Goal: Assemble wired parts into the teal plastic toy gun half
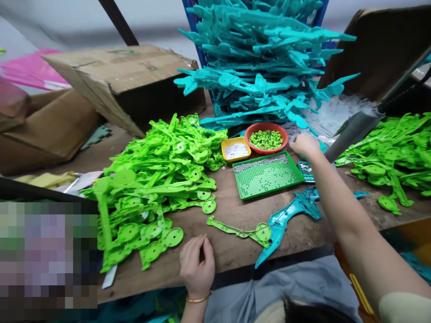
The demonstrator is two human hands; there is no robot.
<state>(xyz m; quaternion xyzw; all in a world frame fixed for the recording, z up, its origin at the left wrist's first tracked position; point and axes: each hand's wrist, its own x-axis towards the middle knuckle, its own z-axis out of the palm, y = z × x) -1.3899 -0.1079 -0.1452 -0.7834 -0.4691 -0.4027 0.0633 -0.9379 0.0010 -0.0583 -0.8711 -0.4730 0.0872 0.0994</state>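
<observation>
My left hand [197, 264] rests at the near edge of the wooden table [235, 211], fingers curled shut, with nothing visible in it. Just to its right lie a thin green plastic part [235, 229] and a teal plastic part [286, 217], overlapping. My right hand [305, 144] reaches far across the table, fingers closed, beside a red bowl of small green pieces [266, 138] and above a small teal tray [306, 172]. What it grips, if anything, is hidden. A green tray of tiny screws [267, 174] sits between the hands.
A heap of green plastic parts [158, 179] fills the left of the table; another heap [393, 152] lies right. Teal parts [262, 63] are stacked high at the back. A small yellow dish [236, 149] and cardboard boxes [124, 80] stand behind.
</observation>
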